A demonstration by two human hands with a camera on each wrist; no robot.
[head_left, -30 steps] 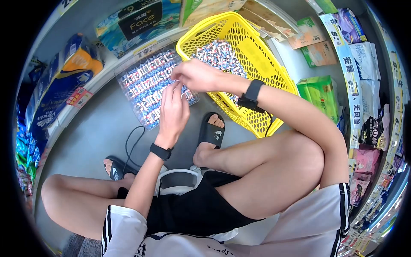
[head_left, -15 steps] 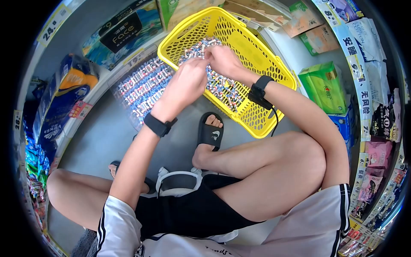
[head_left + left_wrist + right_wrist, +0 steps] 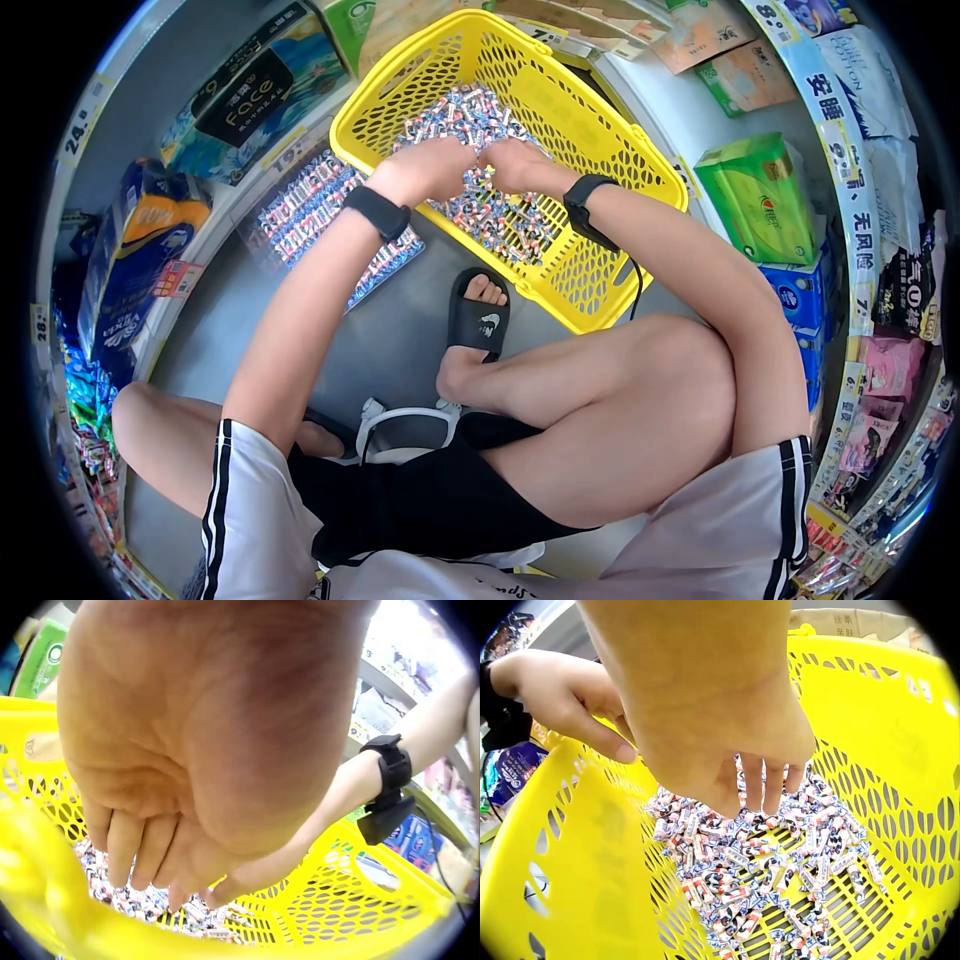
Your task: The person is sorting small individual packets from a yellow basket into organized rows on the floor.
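A yellow plastic basket [image 3: 600,130] stands on the floor with a heap of small blue-and-white wrapped candies [image 3: 470,105] in it. Both hands hang side by side over the heap. My left hand [image 3: 430,168] has its fingers drooping towards the candies [image 3: 150,904], and nothing shows in its palm [image 3: 142,877]. My right hand [image 3: 512,165] points its fingers [image 3: 761,795] straight down, just above the candies [image 3: 780,877]. To the left of the basket, a clear tray [image 3: 310,200] holds candies laid in neat rows.
I crouch in a narrow shop aisle, one foot in a black slipper [image 3: 480,315] close to the basket. Green tissue packs [image 3: 755,195] sit on the right shelf, and paper packs [image 3: 130,250] on the left one. A white strap [image 3: 400,420] lies under my legs.
Both hands have moved from above the clear tray rightwards to above the basket, where they now hang low over the heap. My view has swung towards the basket.
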